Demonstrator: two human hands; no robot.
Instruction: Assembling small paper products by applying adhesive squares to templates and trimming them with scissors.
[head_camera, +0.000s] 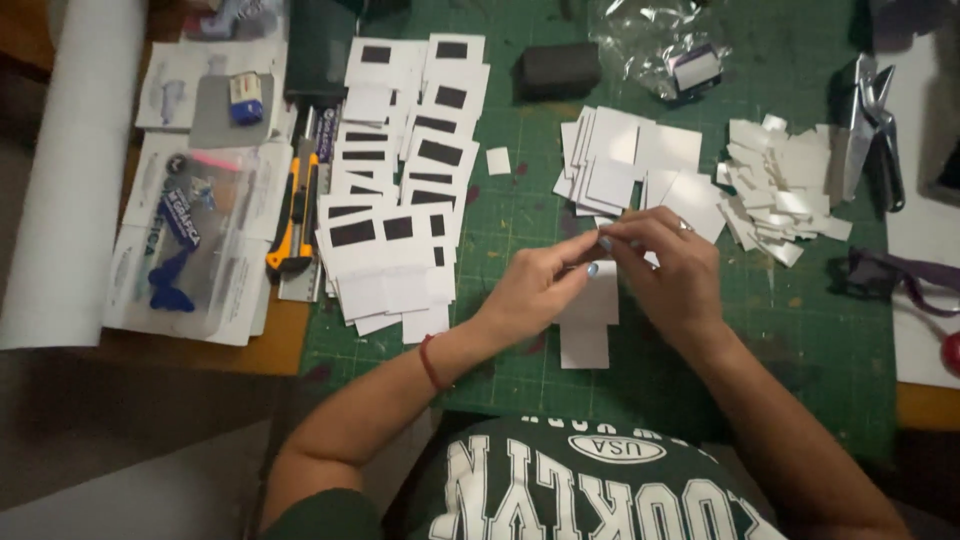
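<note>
White card (588, 322), a small cut piece with a stepped outline, sits low over the green cutting mat (820, 330), its upper edge caught between both hands while its lower part hangs free toward the person's chest. From where I stand, the left hand (535, 285) comes in from the lower left with the forearm angled up across the mat, a red cord at the wrist, palm turned inward and fingers (590, 268) curled so that thumb and forefinger pinch the card's top. The right hand (672, 268) reaches from the lower right, wrist bent, knuckles up, a ring showing on one finger, and its fingertips are pressed together on the same top edge, meeting the left hand's tips. Just beyond the card, farther from the person, lies a loose pile of plain white squares (630, 165), and to the right of that pile a heap of smaller white offcuts (785, 195). Left of the card, well apart from it, rows of white cards with black rectangles (400, 200) overlap in a long stack, and beside that stack a yellow utility knife (296, 215) rests at the mat's left border. A dark block (558, 70) lies at the far side of the mat, and metal clips (872, 125) lie beyond the offcuts, on the counter's right side.
</note>
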